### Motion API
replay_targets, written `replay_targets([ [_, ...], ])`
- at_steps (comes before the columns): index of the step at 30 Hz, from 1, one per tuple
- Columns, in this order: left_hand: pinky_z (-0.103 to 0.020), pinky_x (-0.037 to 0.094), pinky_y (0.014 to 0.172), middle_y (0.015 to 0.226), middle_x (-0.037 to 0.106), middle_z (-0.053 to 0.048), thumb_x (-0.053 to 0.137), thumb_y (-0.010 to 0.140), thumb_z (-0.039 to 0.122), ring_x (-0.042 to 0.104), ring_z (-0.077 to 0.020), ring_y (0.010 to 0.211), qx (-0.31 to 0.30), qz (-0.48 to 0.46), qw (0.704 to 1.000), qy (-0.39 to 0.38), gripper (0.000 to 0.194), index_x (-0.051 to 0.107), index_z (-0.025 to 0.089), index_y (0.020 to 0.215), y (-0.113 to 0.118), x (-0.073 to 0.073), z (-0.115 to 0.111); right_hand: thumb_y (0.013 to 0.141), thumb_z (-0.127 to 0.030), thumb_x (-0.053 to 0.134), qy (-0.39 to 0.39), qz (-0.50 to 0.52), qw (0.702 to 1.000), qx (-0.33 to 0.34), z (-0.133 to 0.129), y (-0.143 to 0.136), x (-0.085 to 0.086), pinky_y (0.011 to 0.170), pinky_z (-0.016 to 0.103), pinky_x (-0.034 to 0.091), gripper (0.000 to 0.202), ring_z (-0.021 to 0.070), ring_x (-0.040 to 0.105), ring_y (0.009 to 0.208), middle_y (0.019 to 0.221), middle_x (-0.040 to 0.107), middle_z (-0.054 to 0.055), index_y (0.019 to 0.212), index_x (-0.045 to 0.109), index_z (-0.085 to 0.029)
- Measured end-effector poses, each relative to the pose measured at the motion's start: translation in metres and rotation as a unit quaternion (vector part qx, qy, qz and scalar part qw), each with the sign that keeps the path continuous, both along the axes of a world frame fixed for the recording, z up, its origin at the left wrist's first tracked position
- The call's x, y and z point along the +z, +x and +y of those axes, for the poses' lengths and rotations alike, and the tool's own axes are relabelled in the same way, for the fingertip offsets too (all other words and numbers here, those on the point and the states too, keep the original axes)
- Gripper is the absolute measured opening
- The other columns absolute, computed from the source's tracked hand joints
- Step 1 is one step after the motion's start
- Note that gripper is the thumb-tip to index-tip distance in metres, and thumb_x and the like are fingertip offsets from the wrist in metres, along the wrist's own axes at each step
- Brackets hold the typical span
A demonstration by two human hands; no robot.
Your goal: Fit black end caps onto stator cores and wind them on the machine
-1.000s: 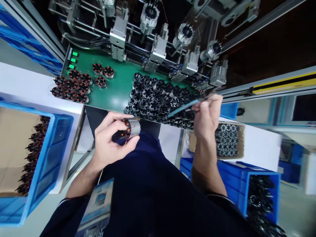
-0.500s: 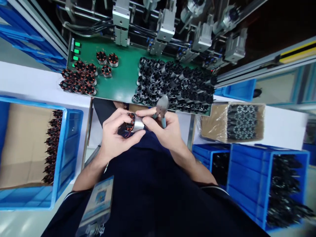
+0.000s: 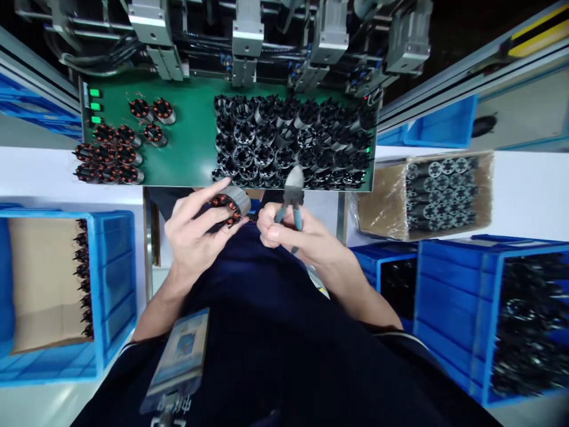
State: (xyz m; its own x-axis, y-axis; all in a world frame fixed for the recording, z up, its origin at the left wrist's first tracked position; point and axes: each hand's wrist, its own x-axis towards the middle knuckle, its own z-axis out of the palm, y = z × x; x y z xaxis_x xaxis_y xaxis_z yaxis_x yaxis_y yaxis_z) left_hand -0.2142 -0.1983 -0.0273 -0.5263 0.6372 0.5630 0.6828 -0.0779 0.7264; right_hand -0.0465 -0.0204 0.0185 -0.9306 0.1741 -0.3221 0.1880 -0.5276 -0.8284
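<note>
A metal motor stator with copper windings (image 3: 237,200) is held by my left hand (image 3: 195,228), fingers around its rim, in front of the green work surface (image 3: 182,133). The wound end points down and left. To its right, my right hand (image 3: 302,231) is closed on a pair of pliers (image 3: 294,188), whose head points up and whose blue-grey handles sit in the fingers. The right fingertips are close to the stator but apart from it. Wound stators (image 3: 106,155) stand at the left of the green surface, and many black-topped ones (image 3: 284,133) stand in rows at its right.
Machine cylinders (image 3: 246,29) hang over the back. A blue crate with wound parts (image 3: 113,284) stands at the left. At the right are a cardboard box of cores (image 3: 382,210) and blue crates (image 3: 453,296) with black parts.
My right hand has come off the stator and moved slightly away with the pliers. The stator has turned in my left hand, its wound end now facing downward. The camera view has shifted.
</note>
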Motion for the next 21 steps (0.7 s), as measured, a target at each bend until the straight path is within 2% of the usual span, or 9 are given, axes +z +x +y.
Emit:
replay_targets([
  [2, -0.049, 0.077, 0.102, 0.144, 0.092, -0.009, 0.109, 0.096, 0.051, 0.092, -0.0327, 0.12, -0.011, -0.096, 0.995, 0.015, 0.03, 0.09, 0.029, 0.101, 0.011, -0.005, 0.008, 0.099, -0.056, 0.1, -0.119, 0.039, 0.992, 0.011, 0.007, 0.004, -0.005, 0.059, 0.027, 0.035, 0.053, 0.01, 0.033, 0.063, 0.076, 0.043, -0.008, 0.088, 0.059, -0.025],
  [4, -0.05, 0.079, 0.103, 0.136, 0.092, -0.009, 0.102, 0.102, 0.065, 0.092, -0.0337, 0.124, -0.039, -0.242, 0.969, 0.015, 0.037, 0.089, 0.03, 0.104, 0.028, -0.008, 0.015, 0.1, -0.052, 0.099, -0.179, 0.059, 0.982, 0.016, 0.013, 0.006, -0.009, 0.057, 0.027, 0.033, 0.052, 0.0099, 0.03, 0.061, 0.075, 0.041, -0.009, 0.087, 0.056, -0.026],
  [6, -0.052, 0.081, 0.099, 0.124, 0.092, -0.008, 0.087, 0.11, 0.077, 0.093, -0.0337, 0.12, -0.058, -0.369, 0.927, 0.011, 0.046, 0.087, 0.031, 0.11, 0.047, -0.009, 0.02, 0.099, -0.05, 0.099, -0.18, 0.047, 0.982, 0.013, 0.019, 0.008, -0.01, 0.059, 0.028, 0.034, 0.047, 0.0111, 0.033, 0.063, 0.076, 0.044, -0.008, 0.089, 0.059, -0.026],
  [8, -0.052, 0.081, 0.091, 0.115, 0.091, -0.008, 0.074, 0.112, 0.089, 0.093, -0.0338, 0.114, -0.047, -0.441, 0.896, -0.001, 0.059, 0.084, 0.03, 0.113, 0.061, -0.008, 0.024, 0.1, -0.048, 0.099, -0.156, 0.018, 0.988, 0.003, 0.024, 0.011, -0.008, 0.064, 0.029, 0.038, 0.041, 0.0127, 0.04, 0.067, 0.077, 0.048, -0.006, 0.092, 0.065, -0.026],
  [10, -0.052, 0.081, 0.087, 0.118, 0.09, -0.009, 0.067, 0.108, 0.099, 0.092, -0.0347, 0.114, -0.015, -0.472, 0.881, -0.028, 0.073, 0.081, 0.028, 0.109, 0.069, -0.008, 0.026, 0.101, -0.046, 0.098, -0.129, -0.005, 0.992, -0.001, 0.03, 0.013, -0.006, 0.069, 0.031, 0.04, 0.038, 0.014, 0.046, 0.072, 0.079, 0.052, -0.005, 0.093, 0.068, -0.025],
  [12, -0.053, 0.081, 0.087, 0.129, 0.089, -0.01, 0.071, 0.104, 0.102, 0.091, -0.036, 0.119, 0.015, -0.487, 0.872, -0.041, 0.076, 0.081, 0.027, 0.104, 0.07, -0.01, 0.026, 0.102, -0.047, 0.098, -0.101, -0.02, 0.995, 0.005, 0.034, 0.014, -0.006, 0.071, 0.032, 0.04, 0.038, 0.0152, 0.049, 0.075, 0.081, 0.056, -0.003, 0.092, 0.07, -0.024],
  [17, -0.057, 0.082, 0.097, 0.137, 0.088, -0.01, 0.088, 0.109, 0.075, 0.09, -0.037, 0.127, 0.026, -0.487, 0.872, 0.028, 0.046, 0.087, 0.029, 0.107, 0.058, -0.025, 0.013, 0.106, -0.058, 0.097, -0.025, -0.041, 0.996, 0.073, 0.035, 0.006, -0.02, 0.068, 0.032, 0.039, 0.04, 0.0159, 0.048, 0.075, 0.086, 0.059, -0.002, 0.101, 0.074, -0.025],
  [21, -0.056, 0.082, 0.091, 0.139, 0.087, -0.01, 0.087, 0.108, 0.079, 0.091, -0.0352, 0.121, 0.063, -0.455, 0.888, 0.006, 0.05, 0.084, 0.029, 0.108, 0.051, -0.037, -0.01, 0.106, -0.061, 0.097, -0.002, -0.049, 0.994, 0.093, 0.021, -0.007, -0.034, 0.067, 0.033, 0.04, 0.04, 0.0158, 0.047, 0.073, 0.087, 0.058, -0.001, 0.103, 0.077, -0.026],
])
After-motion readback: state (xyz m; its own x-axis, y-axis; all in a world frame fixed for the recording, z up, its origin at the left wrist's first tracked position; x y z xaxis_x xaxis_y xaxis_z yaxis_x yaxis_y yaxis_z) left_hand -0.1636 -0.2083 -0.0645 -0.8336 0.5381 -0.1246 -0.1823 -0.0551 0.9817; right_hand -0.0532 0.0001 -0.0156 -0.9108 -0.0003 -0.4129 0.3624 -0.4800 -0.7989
